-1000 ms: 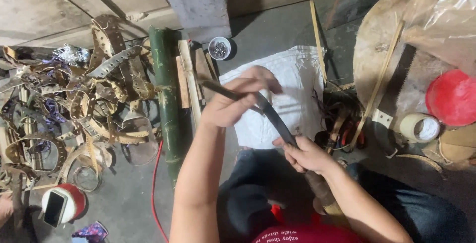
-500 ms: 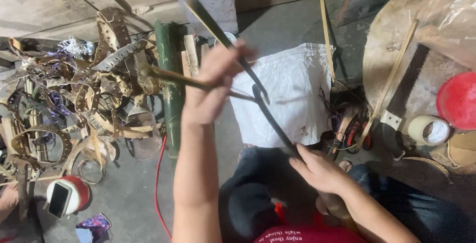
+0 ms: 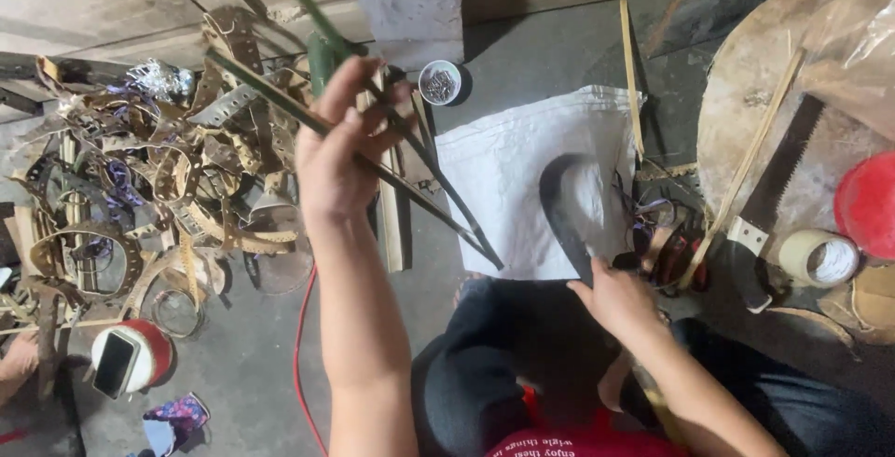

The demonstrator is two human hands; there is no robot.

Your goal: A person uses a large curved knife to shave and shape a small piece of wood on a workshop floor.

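Strips (image 3: 392, 154): thin, stiff, springy; gripped mid-length in closed left hand (image 3: 340, 154)
Knife (image 3: 564, 214): heavy, curved; right hand (image 3: 620, 298) wrapped round handle

My left hand (image 3: 340, 154) is raised high at arm's length, forearm upright, fingers curled closed in a grip. My right hand (image 3: 620, 298) sits low near my knee, fist clenched.

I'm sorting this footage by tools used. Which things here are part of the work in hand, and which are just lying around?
In use:
- left hand, holding thin green strips
- right hand, its grip on a curved dark blade
- white sack under the blade

Lying about:
- heap of coiled strips
- small tin of nails
- hand saw
- tape roll
- phone
- red lid
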